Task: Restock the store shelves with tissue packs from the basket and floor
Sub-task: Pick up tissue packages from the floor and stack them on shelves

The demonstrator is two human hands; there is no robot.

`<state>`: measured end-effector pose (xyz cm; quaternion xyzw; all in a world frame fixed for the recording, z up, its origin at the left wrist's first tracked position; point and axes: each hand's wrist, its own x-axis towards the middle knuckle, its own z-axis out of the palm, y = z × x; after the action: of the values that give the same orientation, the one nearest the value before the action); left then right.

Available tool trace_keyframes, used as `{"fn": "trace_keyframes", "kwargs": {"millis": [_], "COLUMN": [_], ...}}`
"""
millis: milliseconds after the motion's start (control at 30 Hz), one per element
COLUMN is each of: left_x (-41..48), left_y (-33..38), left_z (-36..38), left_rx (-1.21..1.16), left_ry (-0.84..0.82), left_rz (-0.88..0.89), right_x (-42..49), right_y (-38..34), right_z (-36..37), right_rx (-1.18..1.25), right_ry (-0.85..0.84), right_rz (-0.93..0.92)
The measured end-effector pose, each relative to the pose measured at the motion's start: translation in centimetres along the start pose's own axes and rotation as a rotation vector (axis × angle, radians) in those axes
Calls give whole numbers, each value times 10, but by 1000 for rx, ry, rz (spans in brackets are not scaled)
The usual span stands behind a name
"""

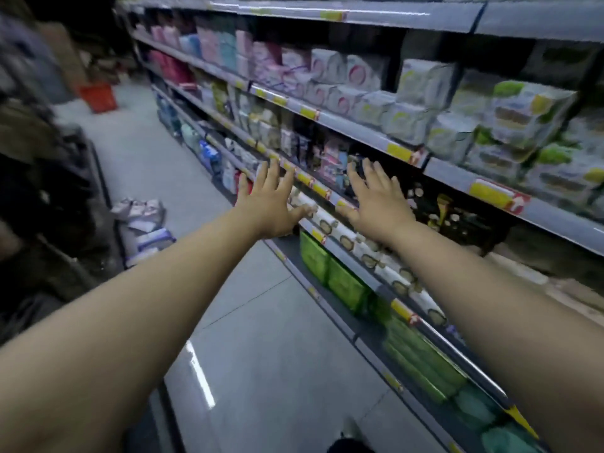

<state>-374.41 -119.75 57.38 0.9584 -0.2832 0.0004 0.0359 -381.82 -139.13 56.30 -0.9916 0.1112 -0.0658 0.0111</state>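
Note:
Both my arms stretch toward the shelving on the right. My left hand (273, 202) has its fingers spread and straight, held in front of the edge of a middle shelf (313, 184). My right hand (376, 201) is also spread flat, fingers pointing into the shelf above a row of white tissue packs (346, 233). Neither hand holds anything. Several tissue packs (143, 223) lie in a loose heap on the floor at the left. A red basket (98, 97) stands far down the aisle.
Shelves run along the right, filled with pale, pink and green packs (500, 125); green packs (330, 273) fill the lower tier. Dark shelving (49, 204) lines the left side. Grey tiled floor (261, 338) runs between them.

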Motion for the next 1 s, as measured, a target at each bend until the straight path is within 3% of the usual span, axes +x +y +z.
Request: {"fn": "trace_keyframes", "kwargs": {"millis": [467, 667, 1000], "left_x": [142, 168, 229], "left_y": [-261, -373, -601], "left_z": [58, 85, 153], "left_rx": [-43, -111, -202], "left_ry": [-64, -138, -288], "left_rz": [-488, -690, -836], "right_x": [309, 400, 546], "right_y": [-205, -307, -493], "right_z": [124, 175, 282], "right_rx": [60, 72, 11], "right_ry": [-144, -225, -351], "right_rz": [-469, -648, -737]}}
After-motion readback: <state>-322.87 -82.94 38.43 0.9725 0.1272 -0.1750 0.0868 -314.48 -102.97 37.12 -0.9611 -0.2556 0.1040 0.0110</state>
